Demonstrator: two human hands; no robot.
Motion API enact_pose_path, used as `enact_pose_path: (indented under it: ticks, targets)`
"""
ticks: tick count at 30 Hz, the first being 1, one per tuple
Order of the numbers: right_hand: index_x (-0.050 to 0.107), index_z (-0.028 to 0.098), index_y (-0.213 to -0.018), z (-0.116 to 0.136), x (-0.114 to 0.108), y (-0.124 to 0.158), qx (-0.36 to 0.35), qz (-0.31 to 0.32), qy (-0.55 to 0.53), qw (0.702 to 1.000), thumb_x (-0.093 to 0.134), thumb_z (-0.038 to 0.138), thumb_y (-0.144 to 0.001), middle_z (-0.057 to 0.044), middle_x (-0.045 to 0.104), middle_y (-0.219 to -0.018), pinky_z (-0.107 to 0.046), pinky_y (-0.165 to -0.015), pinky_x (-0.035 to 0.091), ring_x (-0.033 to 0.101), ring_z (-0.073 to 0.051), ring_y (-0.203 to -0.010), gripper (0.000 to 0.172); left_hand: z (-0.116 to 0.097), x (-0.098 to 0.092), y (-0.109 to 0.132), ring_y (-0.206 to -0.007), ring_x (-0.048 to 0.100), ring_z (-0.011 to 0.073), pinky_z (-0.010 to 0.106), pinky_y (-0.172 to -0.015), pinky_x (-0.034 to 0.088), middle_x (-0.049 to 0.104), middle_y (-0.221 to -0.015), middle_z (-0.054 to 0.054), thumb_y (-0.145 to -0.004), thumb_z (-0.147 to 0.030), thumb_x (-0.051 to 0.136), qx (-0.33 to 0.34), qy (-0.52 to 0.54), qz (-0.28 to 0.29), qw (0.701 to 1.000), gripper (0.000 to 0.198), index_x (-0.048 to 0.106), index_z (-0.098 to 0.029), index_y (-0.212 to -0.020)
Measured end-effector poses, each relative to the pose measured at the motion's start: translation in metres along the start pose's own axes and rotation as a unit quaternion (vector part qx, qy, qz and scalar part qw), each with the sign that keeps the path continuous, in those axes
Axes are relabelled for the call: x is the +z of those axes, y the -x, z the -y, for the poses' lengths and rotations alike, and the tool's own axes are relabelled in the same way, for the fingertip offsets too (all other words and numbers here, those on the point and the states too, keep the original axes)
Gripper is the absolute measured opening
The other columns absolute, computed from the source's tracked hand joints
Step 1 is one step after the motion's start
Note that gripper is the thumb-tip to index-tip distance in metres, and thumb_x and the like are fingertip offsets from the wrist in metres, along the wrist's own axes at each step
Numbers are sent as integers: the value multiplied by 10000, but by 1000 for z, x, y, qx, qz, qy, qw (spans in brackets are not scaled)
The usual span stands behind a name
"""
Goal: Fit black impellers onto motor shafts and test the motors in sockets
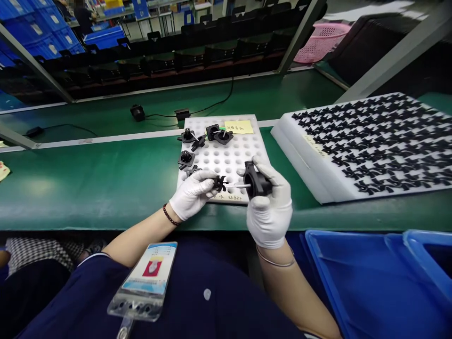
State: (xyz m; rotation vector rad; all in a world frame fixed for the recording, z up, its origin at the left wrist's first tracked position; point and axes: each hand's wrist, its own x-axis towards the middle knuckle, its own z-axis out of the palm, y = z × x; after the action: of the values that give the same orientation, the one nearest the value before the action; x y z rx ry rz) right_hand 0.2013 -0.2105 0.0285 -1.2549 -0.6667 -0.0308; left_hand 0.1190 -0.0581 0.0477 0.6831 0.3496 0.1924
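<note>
Gloved left hand (192, 195) pinches black impeller (221, 183), its metal shaft (238, 186) level with and aimed at black pump housing (257, 181), gripped in gloved right hand (269, 202), above perforated white foam tray (243, 155). Alignment looks square: good.

Lower right: blue plastic crate (367, 282) below the green counter (88, 188). Upper right: pink plastic basket (321, 43). Lower centre: clear-sleeved ID badge (148, 278).

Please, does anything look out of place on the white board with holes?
Yes, a little. Two black plastic housings sit at the left edge of the white perforated foam board, not in its holes, and a loose black impeller lies tilted beside them.
</note>
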Motion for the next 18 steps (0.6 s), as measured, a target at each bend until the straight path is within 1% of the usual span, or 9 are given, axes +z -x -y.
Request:
enact_pose_path:
  ticks: [1, 3, 5, 7, 11, 14, 16, 18]
  targets:
    - [646, 332, -1431, -2, 0, 2, -30, 3, 29, 999, 736, 730, -903, -120, 585, -1566, -628, -1108, 591, 653, -377, -1350, 667, -1, -1, 1, -580, 579, 42, 144, -534, 472, 688, -789, -3, -492, -308, 1098, 5, -5, -6, 1000, 542, 743, -135, -863]
    - [623, 342, -1466, -6, 0, 4, -86, 18, 80, 993, 740, 690, -923, -118, 570, -1583, -669, -1155, 544, 618, -394, -1401, 655, -2, -1, 2, -557, 560, 34, 159, -542, 490, 688, -784, -10, -521, -352, 1090, 16, -15, -10, 1000, 535, 753, -134, -876]
    - [591, 353, -1507, -9, -1, 5, -127, 42, 124, 983, 736, 650, -947, -113, 568, -1587, -678, -1186, 513, 585, -394, -1445, 650, -3, -1, 3, -579, 580, 40, 176, -574, 523, 720, -840, 10, -582, -383, 1069, 35, -27, -4, 999, 507, 764, -131, -898]
    - [561, 352, -1537, -10, -2, 4, -152, 48, 159, 974, 706, 636, -975, -116, 555, -1599, -672, -1196, 505, 548, -392, -1485, 647, -3, -2, 3, -634, 625, 60, 189, -617, 556, 752, -917, 35, -631, -403, 1047, 61, -42, 2, 997, 481, 773, -133, -919]
    - [538, 341, -1552, -11, -3, 3, -174, 12, 177, 969, 652, 663, -995, -120, 518, -1626, -662, -1197, 506, 504, -399, -1522, 653, -1, -5, 3, -695, 678, 86, 192, -642, 579, 772, -952, 43, -686, -440, 1016, 100, -77, 8, 992, 460, 784, -154, -961]
    - [549, 344, -1535, -13, -4, 2, -181, 15, 206, 962, 678, 694, -964, -122, 552, -1585, -673, -1206, 484, 531, -404, -1494, 682, 2, -8, 3, -745, 712, 97, 191, -663, 590, 788, -990, 46, -709, -462, 1001, 117, -105, 10, 988, 477, 779, -167, -1012]
    - [564, 333, -1507, -15, -5, 2, -162, 16, 230, 960, 677, 750, -933, -134, 554, -1576, -687, -1192, 487, 538, -415, -1482, 719, 2, -9, 3, -860, 760, 139, 217, -734, 620, 803, -1051, 66, -734, -480, 983, 131, -137, 7, 982, 502, 770, -175, -1072]
    - [567, 324, -1487, -17, -7, 3, -133, 11, 231, 964, 672, 795, -904, -145, 532, -1592, -695, -1161, 509, 554, -424, -1462, 757, 1, -11, 5, -1050, 785, 211, 284, -873, 649, 811, -1129, 94, -761, -483, 965, 153, -181, 14, 972, 523, 759, -181, -1135]
